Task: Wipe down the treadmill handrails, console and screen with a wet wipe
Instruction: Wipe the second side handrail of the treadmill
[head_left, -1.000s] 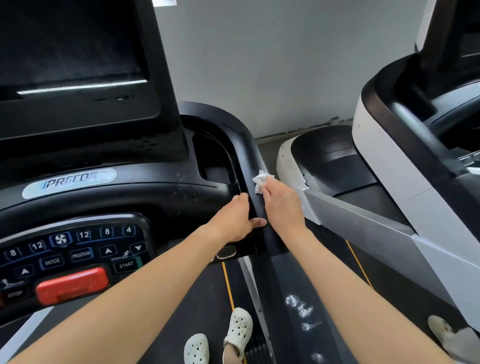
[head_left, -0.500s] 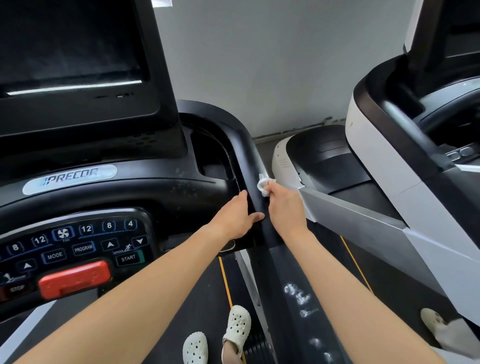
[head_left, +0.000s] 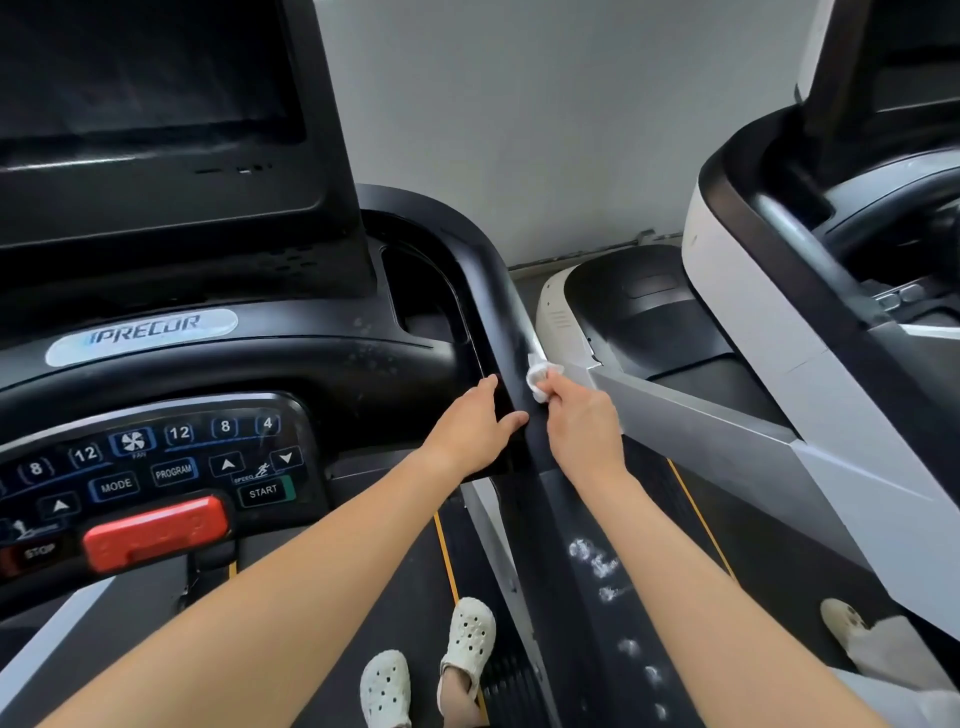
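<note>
The black right handrail (head_left: 498, 291) of the treadmill runs from the console toward me. My right hand (head_left: 584, 423) grips a crumpled white wet wipe (head_left: 540, 376) and presses it against the rail's outer side. My left hand (head_left: 475, 426) rests on the rail's inner side, thumb lying across its top. The console (head_left: 291, 364) with its button panel and red stop bar sits at the left. Above it stands the dark screen (head_left: 145, 88).
A second, white-and-black treadmill (head_left: 753, 322) stands close on the right. A grey wall (head_left: 519, 114) is behind. My feet in white clogs (head_left: 467, 644) stand on the belt below. White smudges (head_left: 592, 558) mark the lower rail.
My right hand has slid the wipe slightly from the rail's top toward its outer right side. My left hand keeps the same hold.
</note>
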